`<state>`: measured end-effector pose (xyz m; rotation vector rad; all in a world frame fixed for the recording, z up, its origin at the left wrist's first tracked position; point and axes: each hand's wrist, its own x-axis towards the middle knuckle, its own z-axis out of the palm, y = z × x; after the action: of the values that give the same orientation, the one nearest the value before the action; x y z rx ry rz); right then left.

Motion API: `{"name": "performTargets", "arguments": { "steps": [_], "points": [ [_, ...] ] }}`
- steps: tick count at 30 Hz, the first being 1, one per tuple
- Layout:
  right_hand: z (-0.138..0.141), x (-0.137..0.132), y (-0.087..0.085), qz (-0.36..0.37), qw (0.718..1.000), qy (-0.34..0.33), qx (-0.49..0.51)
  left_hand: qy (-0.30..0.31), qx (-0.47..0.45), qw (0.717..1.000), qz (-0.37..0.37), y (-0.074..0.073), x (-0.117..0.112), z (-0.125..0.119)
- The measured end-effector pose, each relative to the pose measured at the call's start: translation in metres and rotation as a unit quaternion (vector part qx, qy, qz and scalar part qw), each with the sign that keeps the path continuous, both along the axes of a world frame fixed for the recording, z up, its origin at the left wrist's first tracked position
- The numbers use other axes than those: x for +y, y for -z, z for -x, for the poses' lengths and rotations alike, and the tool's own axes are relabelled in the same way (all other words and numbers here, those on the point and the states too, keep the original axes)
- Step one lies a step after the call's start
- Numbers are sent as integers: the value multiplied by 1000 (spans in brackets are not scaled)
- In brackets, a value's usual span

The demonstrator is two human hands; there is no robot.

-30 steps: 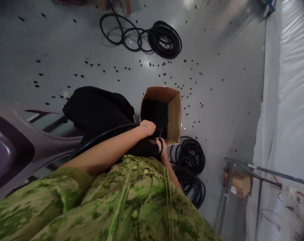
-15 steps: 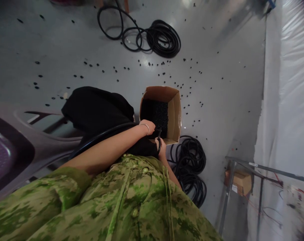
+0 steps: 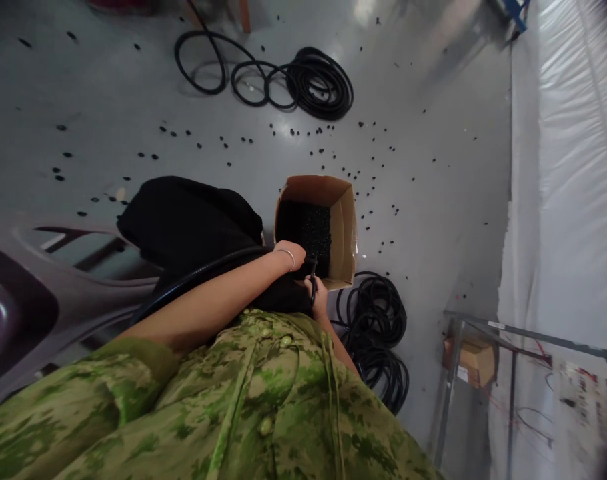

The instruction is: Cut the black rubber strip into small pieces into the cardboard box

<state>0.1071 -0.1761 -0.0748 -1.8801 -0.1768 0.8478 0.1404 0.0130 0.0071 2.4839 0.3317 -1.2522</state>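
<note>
My left hand, a bangle on its wrist, is closed around a black hose that runs in from the left along my forearm. Closed on the black handles of a cutting tool, probably scissors, my right hand is just beside it. The blades point away from me near the hose's end, but whether they touch it is too dark to tell. Both hands are over the near edge of a cardboard box. Inside lie many small black pieces, like short cut bits.
Coiled black hoses lie on the floor ahead and to my right. Small black pieces are scattered around the box. A purple and grey plastic chair stands at left, a metal frame at right.
The view has shifted slightly, so the floor and box sit a little further left. Both hands keep their grips, with little visible movement relative to the box.
</note>
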Motion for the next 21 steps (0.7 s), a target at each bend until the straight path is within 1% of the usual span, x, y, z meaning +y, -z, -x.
{"name": "performTargets", "arguments": {
  "steps": [4, 9, 14, 17, 21],
  "points": [
    [-1, -1, 0, -1, 1000, 6, -2, -3, 0, 1000, 8, -1, -1, 0],
    [0, -2, 6, 7, 1000, -10, -20, -19, -2, 1000, 9, 0, 1, -1],
    [-1, 1, 11, 11, 1000, 1, -28, -7, 1, 1000, 5, 0, 2, -1],
    [-4, 2, 8, 10, 1000, -2, -18, -10, -1, 1000, 7, -1, 1, -2],
    [-9, -2, -5, -10, 999, -9, 32, -19, -5, 1000, 8, -1, 0, -1]
  ]
}}
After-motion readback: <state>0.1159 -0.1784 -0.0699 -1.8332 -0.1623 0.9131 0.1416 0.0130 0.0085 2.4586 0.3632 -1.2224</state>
